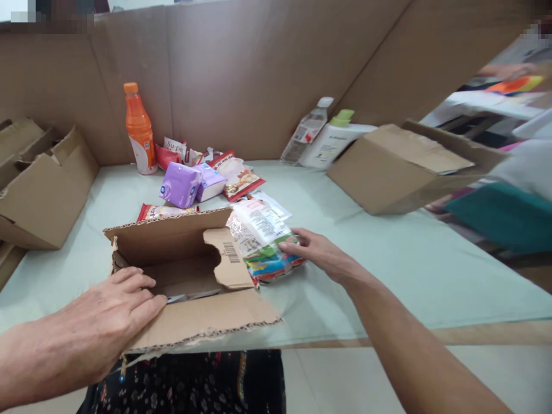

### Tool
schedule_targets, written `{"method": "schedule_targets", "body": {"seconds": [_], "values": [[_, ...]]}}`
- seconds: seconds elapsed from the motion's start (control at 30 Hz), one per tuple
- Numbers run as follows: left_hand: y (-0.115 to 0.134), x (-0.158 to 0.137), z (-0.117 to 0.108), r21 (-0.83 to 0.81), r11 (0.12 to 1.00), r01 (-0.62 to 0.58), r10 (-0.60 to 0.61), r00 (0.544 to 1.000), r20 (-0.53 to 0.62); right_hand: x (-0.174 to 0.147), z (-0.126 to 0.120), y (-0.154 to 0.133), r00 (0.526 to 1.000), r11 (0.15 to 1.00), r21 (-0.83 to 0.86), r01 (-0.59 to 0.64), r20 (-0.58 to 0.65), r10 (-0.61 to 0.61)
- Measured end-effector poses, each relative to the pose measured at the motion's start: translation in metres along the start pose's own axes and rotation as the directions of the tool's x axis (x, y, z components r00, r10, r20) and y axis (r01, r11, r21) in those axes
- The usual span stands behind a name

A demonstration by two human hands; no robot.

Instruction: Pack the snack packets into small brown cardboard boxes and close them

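Note:
An open cardboard box (185, 230) stands near the table's front edge, its flaps raised. My left hand (129, 299) lies over the box's left end, fingers curled inward and gripping it. Against the box's right side rests a shiny plastic packet (263, 241) with a white printed label and green, blue and red colours. My right hand (308, 247) holds this packet by its right edge, thumb on top and the other fingers partly hidden. Inside the box a thin pale item (176, 298) shows near my left fingertips; its kind is unclear.
Behind the box are purple tissue packs (181, 185), red-and-white snack packets (237, 175) and an orange bottle (140, 129). A clear bottle (306, 133) and a white bottle (330, 144) lean at the back right. Cardboard boxes stand left (47, 195) and right (388, 172).

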State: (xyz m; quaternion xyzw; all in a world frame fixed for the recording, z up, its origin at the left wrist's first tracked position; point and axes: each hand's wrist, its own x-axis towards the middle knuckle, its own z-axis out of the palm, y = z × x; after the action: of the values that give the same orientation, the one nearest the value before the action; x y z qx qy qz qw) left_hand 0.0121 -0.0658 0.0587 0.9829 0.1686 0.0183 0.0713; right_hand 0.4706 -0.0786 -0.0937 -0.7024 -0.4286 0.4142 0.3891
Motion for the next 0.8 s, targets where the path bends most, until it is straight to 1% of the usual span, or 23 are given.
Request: {"method": "schedule_targets", "body": {"seconds": [0.1, 0.27, 0.33, 0.37, 0.47, 0.53, 0.57, 0.6, 0.67, 0.73, 0.8], "values": [[0.003, 0.002, -0.001, 0.036, 0.999, -0.018, 0.018, 1.0, 0.012, -0.006, 0.012, -0.009, 0.999, 0.996, 0.087, -0.007, 0.052, 0.002], [0.008, 0.007, -0.004, 0.049, 0.999, -0.015, 0.018, 0.998, -0.06, -0.016, 0.019, -0.01, 1.0, 0.961, 0.277, -0.019, -0.018, 0.025], [0.009, 0.009, -0.005, 0.035, 0.999, -0.009, 0.012, 0.998, -0.063, -0.024, 0.018, -0.01, 0.996, 0.939, 0.343, -0.004, -0.087, 0.036], [0.01, 0.01, -0.006, 0.026, 1.0, -0.003, 0.004, 0.998, -0.062, -0.029, 0.017, -0.011, 0.99, 0.931, 0.365, 0.022, -0.141, 0.032], [0.012, 0.013, -0.008, 0.003, 1.0, 0.017, -0.017, 0.998, -0.055, -0.048, 0.011, -0.023, 0.949, 0.913, 0.386, 0.131, -0.314, -0.004], [0.013, 0.014, -0.007, -0.011, 0.999, 0.034, -0.034, 0.999, -0.037, -0.063, 0.009, -0.04, 0.903, 0.894, 0.379, 0.239, -0.425, -0.062], [0.012, 0.014, -0.007, -0.018, 0.999, 0.039, -0.04, 0.999, -0.02, -0.071, 0.009, -0.051, 0.869, 0.879, 0.359, 0.315, -0.482, -0.114], [0.012, 0.014, -0.005, -0.026, 0.999, 0.044, -0.044, 0.999, -0.003, -0.079, 0.01, -0.064, 0.822, 0.858, 0.317, 0.404, -0.538, -0.188], [0.01, 0.015, -0.002, -0.039, 0.998, 0.046, -0.045, 0.999, 0.022, -0.093, 0.015, -0.091, 0.693, 0.792, 0.18, 0.583, -0.619, -0.37], [0.009, 0.015, 0.001, -0.046, 0.998, 0.048, -0.046, 0.999, 0.029, -0.103, 0.026, -0.117, 0.593, 0.71, 0.064, 0.701, -0.605, -0.531], [0.008, 0.016, 0.003, -0.046, 0.998, 0.051, -0.05, 0.998, 0.03, -0.108, 0.04, -0.137, 0.531, 0.64, -0.003, 0.769, -0.554, -0.641]]}}
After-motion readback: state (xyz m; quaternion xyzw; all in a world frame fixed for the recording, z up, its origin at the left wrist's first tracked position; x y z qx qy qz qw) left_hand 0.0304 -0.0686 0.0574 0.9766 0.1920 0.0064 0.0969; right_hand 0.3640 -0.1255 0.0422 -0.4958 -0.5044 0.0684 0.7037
